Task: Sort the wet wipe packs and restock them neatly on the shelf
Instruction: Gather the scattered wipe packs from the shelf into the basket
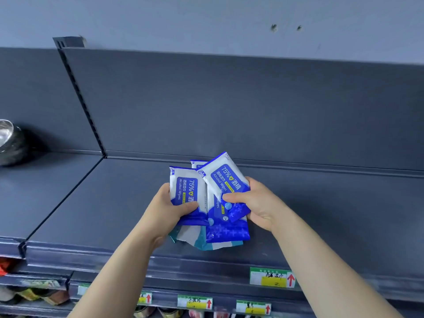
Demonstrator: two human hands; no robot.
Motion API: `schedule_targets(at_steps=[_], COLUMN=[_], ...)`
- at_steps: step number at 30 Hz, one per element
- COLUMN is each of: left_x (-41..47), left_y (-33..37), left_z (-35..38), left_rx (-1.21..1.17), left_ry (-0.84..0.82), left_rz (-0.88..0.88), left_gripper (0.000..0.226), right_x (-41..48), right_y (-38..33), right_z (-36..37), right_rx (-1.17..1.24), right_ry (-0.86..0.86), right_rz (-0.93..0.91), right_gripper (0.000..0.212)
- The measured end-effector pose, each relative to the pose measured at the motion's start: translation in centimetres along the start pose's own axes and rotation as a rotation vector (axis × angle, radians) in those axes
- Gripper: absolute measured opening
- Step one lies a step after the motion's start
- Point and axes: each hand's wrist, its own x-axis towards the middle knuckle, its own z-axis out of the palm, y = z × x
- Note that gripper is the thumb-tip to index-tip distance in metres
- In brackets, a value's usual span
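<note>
Clearly the job is at an early stage, by my reading. Every pack in view is in one loose bundle between the two hands, over the front half of the shelf (110, 203), and none has been set out in a row on it yet. The sorting looks half begun: the blue packs sit on top, fanned apart, and the teal packs (203, 243) poke out underneath. All the placing is left, and likely most of the sorting.

The left hand (166, 208) grips one blue pack (187, 191) by its lower left part, with the thumb pressed across the front and the fingers curled behind, out of sight. The right hand (260, 203) holds a second blue pack (223, 177), which tilts to the right and overlaps the first. Its thumb lies across the front and its fingers wrap the right edge. A third blue pack (227, 231) lies below these two, and the corner of one more shows behind them. Whether the teal packs rest on the shelf or hang clear of it, I cannot tell.

A metal bowl (11, 143) stands on the next bay to the left, well apart. A price tag (271, 277) sits on the shelf's front edge.
</note>
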Motion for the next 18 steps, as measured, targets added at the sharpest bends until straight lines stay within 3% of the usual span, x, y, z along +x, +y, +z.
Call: schedule_targets(at_steps=[5,11,18], left_x=[-0.7,-4.6,-14.4], left_y=[1.8,2.3,-0.8], left_z=[0.9,5.0,12.8], left_rx=[-0.027,-0.06,-0.008], left_ry=[-0.142,-0.552,-1.037], left_rz=[0.083,-0.045,-0.144], left_gripper=[0.039,0.016,0.021], right_x=[-4.3,-14.1,-29.8], right_y=[-0.4,2.6,8.4], right_z=[-0.6,-2.0,-3.8], right_rx=[0.094,0.229,0.305], right_ry=[0.195,0.553,0.947], right_rz=[-0.141,-0.197,-0.172], right_gripper=[0.032,0.036,0.042])
